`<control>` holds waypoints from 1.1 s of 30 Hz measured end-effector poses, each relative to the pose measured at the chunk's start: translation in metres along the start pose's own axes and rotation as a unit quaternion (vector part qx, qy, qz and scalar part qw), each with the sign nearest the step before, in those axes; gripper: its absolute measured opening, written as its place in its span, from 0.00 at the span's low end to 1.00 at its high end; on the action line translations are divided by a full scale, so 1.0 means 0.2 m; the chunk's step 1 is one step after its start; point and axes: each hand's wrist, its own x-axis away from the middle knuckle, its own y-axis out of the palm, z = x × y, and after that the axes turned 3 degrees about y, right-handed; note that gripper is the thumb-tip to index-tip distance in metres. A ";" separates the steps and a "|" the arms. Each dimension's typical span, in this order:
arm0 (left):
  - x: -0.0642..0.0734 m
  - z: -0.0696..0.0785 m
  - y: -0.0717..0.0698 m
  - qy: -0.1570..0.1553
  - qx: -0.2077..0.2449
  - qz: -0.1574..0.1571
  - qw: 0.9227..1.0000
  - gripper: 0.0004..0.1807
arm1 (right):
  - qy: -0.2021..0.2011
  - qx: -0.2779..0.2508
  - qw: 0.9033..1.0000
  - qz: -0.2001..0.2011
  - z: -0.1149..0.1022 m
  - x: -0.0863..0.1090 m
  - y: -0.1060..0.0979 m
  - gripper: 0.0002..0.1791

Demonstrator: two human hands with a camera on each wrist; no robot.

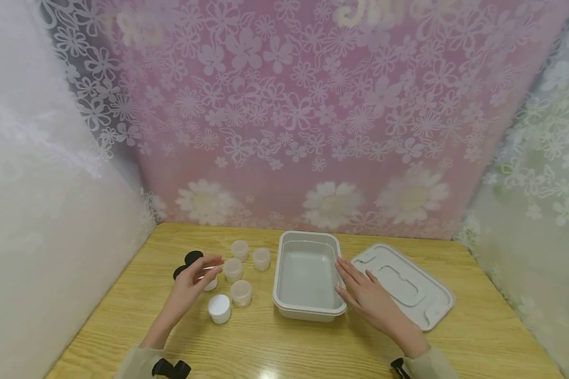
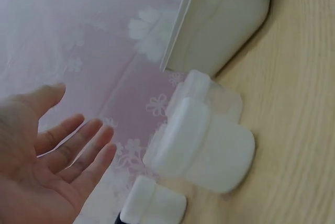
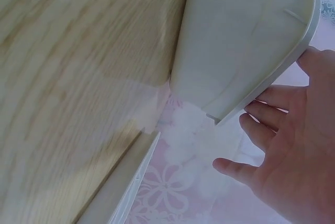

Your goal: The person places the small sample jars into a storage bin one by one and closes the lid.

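My left hand (image 1: 189,284) hovers over the group of small jars with its fingers slightly bent and nothing held, and the left wrist view shows its palm. Nearest to it are two black-lidded jars (image 1: 194,257) and a small white jar (image 1: 211,285), all partly hidden by the hand. On the right, my right hand (image 1: 370,297) touches the rim of a pale rectangular plastic container (image 1: 308,315) with nearly straight fingers. That container stands upright without its cover. In the right wrist view the fingertips (image 3: 256,110) lie along the container's rim.
Several frosted jars (image 1: 241,293) stand between my left hand and the container. A white-lidded jar (image 1: 219,308) is at their front. The container's flat lid (image 1: 422,300) lies on the wooden table (image 1: 284,350) to the right. A pink flowered curtain (image 1: 284,173) hangs behind the table.
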 end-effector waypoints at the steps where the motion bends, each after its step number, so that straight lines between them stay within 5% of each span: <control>1: 0.01 -0.01 -0.01 -0.004 0.006 -0.007 1.000 0.20 | -0.002 0.001 1.000 0.000 0.00 0.00 0.00 0.35; 18: 0.14 -0.14 -0.06 -0.048 0.080 -0.161 0.983 0.32 | -0.020 -0.014 1.000 0.003 -0.01 0.04 -0.01 0.34; 25: 0.15 -0.18 -0.03 -0.061 0.088 -0.180 0.978 0.35 | -0.022 -0.024 0.999 -0.001 -0.04 0.06 -0.02 0.34; 33: 0.16 -0.18 -0.03 -0.050 0.058 -0.171 0.982 0.33 | -0.022 0.003 1.000 0.003 -0.05 0.06 -0.01 0.35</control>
